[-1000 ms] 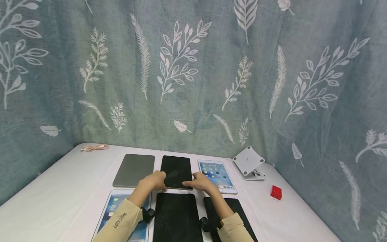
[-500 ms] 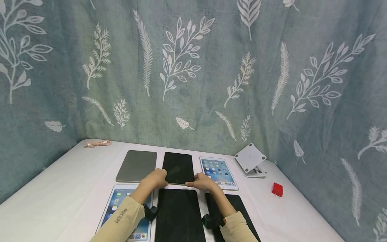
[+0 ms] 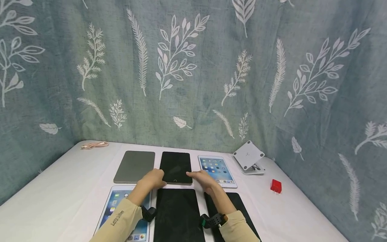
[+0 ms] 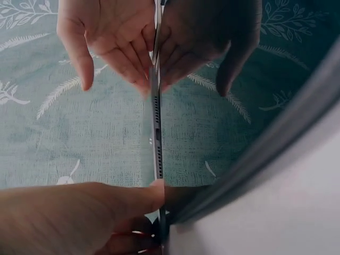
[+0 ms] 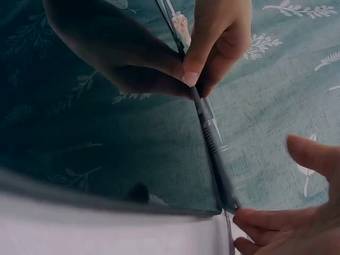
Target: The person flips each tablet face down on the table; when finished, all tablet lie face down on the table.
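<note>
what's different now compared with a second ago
The right hand has raised its thumb away from the near edge of the far-row middle black tablet, which it overlapped before. The left hand still pinches that edge. The tablet, silver stand and red charger have stayed put.

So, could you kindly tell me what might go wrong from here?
The rear black tablet might twist if raised: the left grip pinches its near left corner, but the right grip has its thumb clear of it. Its near edge also lies close to the middle front tablet, so the two could knock together.
</note>
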A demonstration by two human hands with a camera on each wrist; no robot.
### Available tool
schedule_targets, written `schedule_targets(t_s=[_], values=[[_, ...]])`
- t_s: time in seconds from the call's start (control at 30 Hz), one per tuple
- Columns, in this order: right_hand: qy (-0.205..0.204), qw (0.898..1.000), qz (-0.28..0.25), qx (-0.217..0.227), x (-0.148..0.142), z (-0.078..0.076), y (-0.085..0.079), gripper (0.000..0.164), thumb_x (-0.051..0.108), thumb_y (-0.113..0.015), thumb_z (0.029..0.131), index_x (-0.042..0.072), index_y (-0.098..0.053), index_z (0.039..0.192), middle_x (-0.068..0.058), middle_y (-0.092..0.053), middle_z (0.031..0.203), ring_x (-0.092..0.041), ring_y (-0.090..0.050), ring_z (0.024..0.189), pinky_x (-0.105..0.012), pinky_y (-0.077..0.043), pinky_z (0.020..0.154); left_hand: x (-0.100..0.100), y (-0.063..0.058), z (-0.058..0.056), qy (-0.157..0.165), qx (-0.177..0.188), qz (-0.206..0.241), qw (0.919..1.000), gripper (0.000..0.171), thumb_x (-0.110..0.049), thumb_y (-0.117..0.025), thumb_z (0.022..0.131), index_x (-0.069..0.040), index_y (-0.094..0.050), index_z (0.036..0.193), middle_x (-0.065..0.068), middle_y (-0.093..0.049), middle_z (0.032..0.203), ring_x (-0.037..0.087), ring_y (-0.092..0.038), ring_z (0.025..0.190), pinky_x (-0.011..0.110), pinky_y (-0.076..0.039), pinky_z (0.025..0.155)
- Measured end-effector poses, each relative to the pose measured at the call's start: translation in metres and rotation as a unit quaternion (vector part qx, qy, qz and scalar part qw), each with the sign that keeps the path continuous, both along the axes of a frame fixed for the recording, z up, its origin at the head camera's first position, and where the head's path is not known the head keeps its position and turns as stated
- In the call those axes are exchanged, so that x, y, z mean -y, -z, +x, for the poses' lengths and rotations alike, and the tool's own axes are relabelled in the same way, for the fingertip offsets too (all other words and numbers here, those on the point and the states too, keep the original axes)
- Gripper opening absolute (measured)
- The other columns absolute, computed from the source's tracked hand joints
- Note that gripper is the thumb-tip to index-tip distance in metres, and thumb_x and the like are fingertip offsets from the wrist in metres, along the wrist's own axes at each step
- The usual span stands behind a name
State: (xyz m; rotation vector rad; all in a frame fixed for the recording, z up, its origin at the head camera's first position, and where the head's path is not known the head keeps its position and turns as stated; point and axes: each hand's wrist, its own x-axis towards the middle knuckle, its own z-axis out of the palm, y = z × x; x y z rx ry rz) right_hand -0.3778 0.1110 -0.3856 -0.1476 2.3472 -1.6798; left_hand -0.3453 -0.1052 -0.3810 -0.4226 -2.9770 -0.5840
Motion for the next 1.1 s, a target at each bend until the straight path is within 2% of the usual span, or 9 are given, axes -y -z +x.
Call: schedule_targets(t_s=[0.17, 0.27, 0.33, 0.43, 0.5, 0.6, 0.73, 0.93, 1.1], values=[[0.058, 0.994, -0.087, -0.025, 0.0, -0.014, 0.009, 0.047, 0.019, -0.063, 0.089, -0.014, -0.058, 0.121, -0.027, -0.045, 0.141, -0.039, -0.036, 0.137, -0.056, -0.015, 0.116, 0.004, -0.001, 0.001, 0.007, 0.011, 0.02, 0.9997, 0.018, -0.014, -0.069, 0.088, 0.003, -0.064, 0.083, 0.011, -0.058, 0.071, 0.019, -0.047, 0.06, 0.032, -0.039, 0.057], [0.03, 0.989, -0.134, -0.059, -0.008, -0.037, 0.027, 0.037, 0.021, -0.069, 0.086, -0.007, -0.067, 0.111, -0.014, -0.067, 0.11, -0.026, -0.06, 0.107, -0.042, -0.039, 0.102, 0.007, -0.002, 0.0, 0.012, 0.019, 0.027, 0.9994, 0.018, -0.015, -0.068, 0.088, 0.001, -0.064, 0.084, 0.01, -0.057, 0.07, 0.018, -0.046, 0.06, 0.031, -0.037, 0.057], [0.014, 0.985, -0.16, -0.063, -0.011, -0.046, 0.033, 0.034, 0.02, -0.068, 0.088, -0.006, -0.066, 0.109, -0.006, -0.069, 0.091, -0.016, -0.063, 0.082, -0.032, -0.045, 0.081, 0.008, -0.002, -0.001, 0.016, 0.026, 0.031, 0.9991, 0.017, -0.016, -0.068, 0.089, 0.001, -0.064, 0.084, 0.011, -0.058, 0.072, 0.018, -0.047, 0.06, 0.031, -0.038, 0.058], [-0.003, 0.98, -0.192, -0.043, -0.006, -0.038, 0.024, 0.036, 0.013, -0.06, 0.092, -0.011, -0.056, 0.119, 0.002, -0.063, 0.081, -0.002, -0.056, 0.064, -0.02, -0.04, 0.064, 0.009, -0.002, -0.003, 0.023, 0.027, 0.038, 0.9987, 0.022, -0.015, -0.068, 0.089, 0.006, -0.066, 0.096, 0.019, -0.066, 0.088, 0.025, -0.06, 0.074, 0.036, -0.048, 0.067], [0.013, 0.981, -0.192, -0.029, 0.001, -0.02, 0.007, 0.039, 0.005, -0.052, 0.093, -0.016, -0.046, 0.126, 0.002, -0.059, 0.081, 0.0, -0.054, 0.06, -0.017, -0.041, 0.063, 0.009, -0.002, -0.004, 0.035, 0.027, 0.037, 0.9984, 0.032, -0.014, -0.067, 0.089, 0.009, -0.064, 0.112, 0.025, -0.066, 0.108, 0.033, -0.065, 0.095, 0.043, -0.052, 0.082], [0.014, 0.98, -0.198, -0.025, 0.007, 0.0, -0.014, 0.043, -0.002, -0.048, 0.093, -0.018, -0.04, 0.131, 0.003, -0.056, 0.08, 0.0, -0.052, 0.06, -0.018, -0.045, 0.067, 0.009, -0.003, -0.005, 0.055, 0.033, 0.039, 0.9972, 0.049, -0.014, -0.065, 0.091, 0.005, -0.052, 0.134, 0.026, -0.056, 0.132, 0.04, -0.054, 0.122, 0.049, -0.045, 0.099], [0.028, 0.979, -0.199, -0.044, 0.011, 0.006, -0.026, 0.043, -0.005, -0.049, 0.091, -0.017, -0.042, 0.131, 0.003, -0.055, 0.078, -0.002, -0.051, 0.061, -0.019, -0.046, 0.069, 0.008, -0.005, -0.004, 0.081, 0.041, 0.052, 0.9945, 0.054, -0.014, -0.063, 0.092, -0.001, -0.045, 0.141, 0.025, -0.051, 0.138, 0.041, -0.049, 0.127, 0.05, -0.043, 0.102], [0.047, 0.977, -0.19, -0.082, 0.015, 0.011, -0.034, 0.042, 0.0, -0.054, 0.09, -0.013, -0.05, 0.129, -0.01, -0.065, 0.1, -0.005, -0.06, 0.074, -0.029, -0.049, 0.085, 0.005, -0.008, -0.001, 0.109, 0.028, 0.076, 0.9907, 0.053, -0.012, -0.063, 0.092, 0.002, -0.046, 0.14, 0.027, -0.052, 0.137, 0.042, -0.051, 0.125, 0.051, -0.043, 0.1], [0.035, 0.979, -0.168, -0.109, 0.018, 0.017, -0.042, 0.043, 0.004, -0.054, 0.093, -0.011, -0.049, 0.133, -0.029, -0.053, 0.132, -0.021, -0.067, 0.098, -0.051, -0.037, 0.108, 0.001, -0.007, -0.004, 0.114, 0.021, 0.082, 0.9899, 0.053, -0.012, -0.064, 0.091, 0.003, -0.047, 0.138, 0.025, -0.059, 0.128, 0.032, -0.062, 0.1, 0.039, -0.047, 0.081]])
